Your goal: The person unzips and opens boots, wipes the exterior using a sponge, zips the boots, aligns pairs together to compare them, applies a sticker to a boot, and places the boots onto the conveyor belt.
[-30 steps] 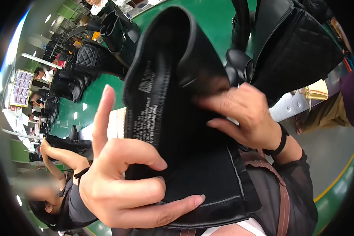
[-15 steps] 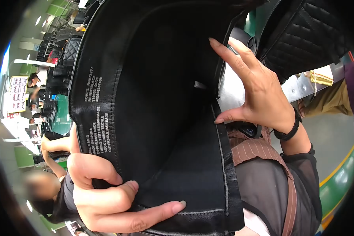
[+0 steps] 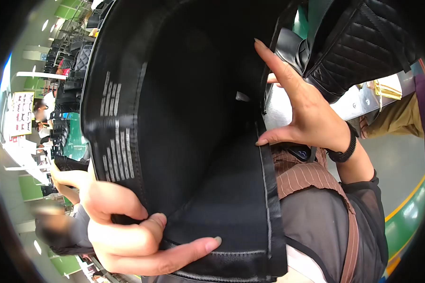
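Note:
A tall black boot (image 3: 193, 118) fills the middle of the head view, its shaft spread wide so that the dark lining shows. Rows of pale print (image 3: 119, 155) run along the inside of its left edge, too blurred to read. My left hand (image 3: 123, 231) pinches the lower left rim, with one finger stretched along the stitched edge. On the right side, my right hand (image 3: 311, 106) spans the boot's opening edge, fingers spread, index fingertip over the lining and thumb on the lower flap. The rest of the boot is out of sight.
Another black boot with quilting (image 3: 378, 42) stands at the upper right by a metal surface (image 3: 354, 106). Yellowish papers (image 3: 387, 88) lie on that surface. At the lower left is another person (image 3: 66, 231). Racks of black boots (image 3: 71, 89) line the left.
The boot has shifted slightly left in view, both hands staying on it. My right index finger has moved a little, and more of the quilted boot shows behind it.

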The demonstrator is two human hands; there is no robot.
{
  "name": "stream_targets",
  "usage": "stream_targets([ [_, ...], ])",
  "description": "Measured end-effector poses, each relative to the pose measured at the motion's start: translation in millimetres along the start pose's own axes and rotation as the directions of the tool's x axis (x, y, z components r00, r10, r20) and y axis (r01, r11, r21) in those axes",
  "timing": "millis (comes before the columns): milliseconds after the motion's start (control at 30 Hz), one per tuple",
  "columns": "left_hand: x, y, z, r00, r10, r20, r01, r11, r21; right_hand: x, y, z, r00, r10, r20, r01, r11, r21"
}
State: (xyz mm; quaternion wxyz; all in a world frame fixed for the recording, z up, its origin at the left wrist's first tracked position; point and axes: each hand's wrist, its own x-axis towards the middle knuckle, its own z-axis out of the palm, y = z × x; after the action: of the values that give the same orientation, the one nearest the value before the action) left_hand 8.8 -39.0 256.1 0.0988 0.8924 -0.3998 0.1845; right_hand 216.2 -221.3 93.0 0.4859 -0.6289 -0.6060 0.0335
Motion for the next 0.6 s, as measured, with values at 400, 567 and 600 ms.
stream_targets([
  [400, 4.1, -21.4, -1.3, 0.857, -0.504, -0.108, 0.515, 0.849, 0.119, 10.3, 20.5, 23.5, 0.980, -0.035, -0.195, 0.052, 0.995, 0.083],
  [567, -9.6, -20.2, 38.6, 0.614, -0.584, -0.531, 0.625, 0.771, -0.125, -7.7, 32.8, 26.4, 0.901, 0.325, -0.286, -0.159, 0.863, 0.480],
  [600, -11.1, -17.7, 48.2, 0.551, -0.581, -0.599, 0.590, 0.779, -0.213, -13.3, 36.3, 24.1, 0.873, 0.413, -0.259, -0.305, 0.877, 0.371],
])
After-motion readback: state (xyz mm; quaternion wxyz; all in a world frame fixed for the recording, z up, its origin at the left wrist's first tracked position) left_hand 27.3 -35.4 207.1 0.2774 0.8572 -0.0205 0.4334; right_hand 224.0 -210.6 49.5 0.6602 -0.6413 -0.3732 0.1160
